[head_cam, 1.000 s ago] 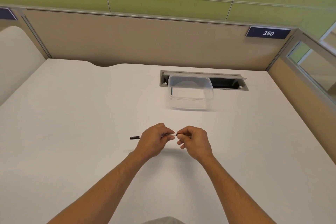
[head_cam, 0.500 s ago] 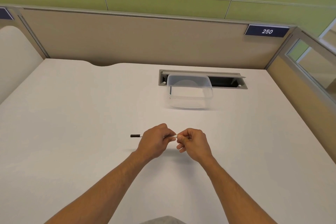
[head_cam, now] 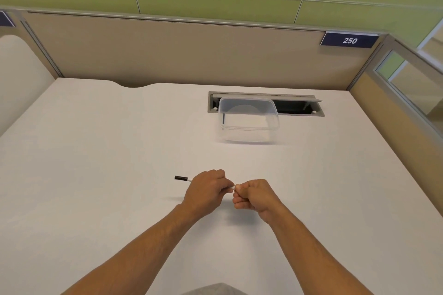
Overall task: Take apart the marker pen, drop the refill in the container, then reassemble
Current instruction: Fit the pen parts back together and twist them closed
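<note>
I hold a thin white marker pen (head_cam: 183, 178) with a black cap level above the white desk. My left hand (head_cam: 206, 190) is wrapped around its barrel, and the black cap sticks out to the left. My right hand (head_cam: 254, 196) pinches the pen's white right end between thumb and fingers, touching the left hand. Most of the barrel is hidden inside my fists. A clear plastic container (head_cam: 249, 122) stands open farther back, slightly right of my hands, with a thin dark stick lying against its left wall.
Behind the container is a recessed cable slot (head_cam: 299, 105) in the white desk (head_cam: 96, 175). Beige partition walls close the desk at the back and the right, with a sign reading 250 (head_cam: 349, 40).
Both hands stay on the pen at the same spot. The right hand's fingers have curled tighter around the pen's end.
</note>
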